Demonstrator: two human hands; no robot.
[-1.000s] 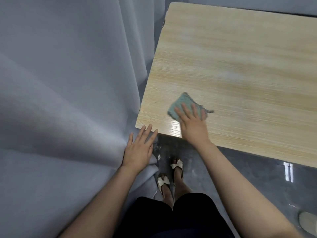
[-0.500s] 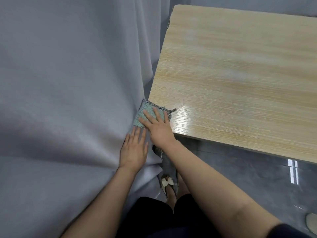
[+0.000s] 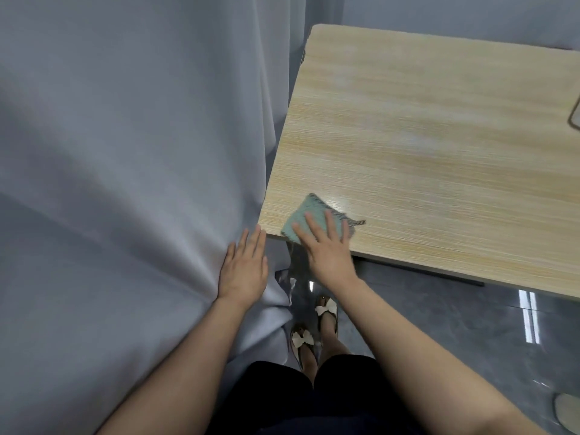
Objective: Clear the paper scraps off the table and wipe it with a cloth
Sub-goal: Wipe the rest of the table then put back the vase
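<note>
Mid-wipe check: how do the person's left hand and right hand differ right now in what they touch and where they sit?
The right hand presses flat on the teal square cloth at the near corner of the light wooden table; the left hand rests against the grey curtain, off the table. The right hand lies over the tabletop edge; the left hand sits beside the corner. Both have straight, extended fingers.

Cloth (image 3: 309, 218): teal-green, dark edging. Table (image 3: 439, 146): pale wood grain, streaked. Curtain (image 3: 125, 152): plain grey-blue. Floor (image 3: 470, 324): dark grey, glossy. Sandals (image 3: 326, 307): white bows.
</note>
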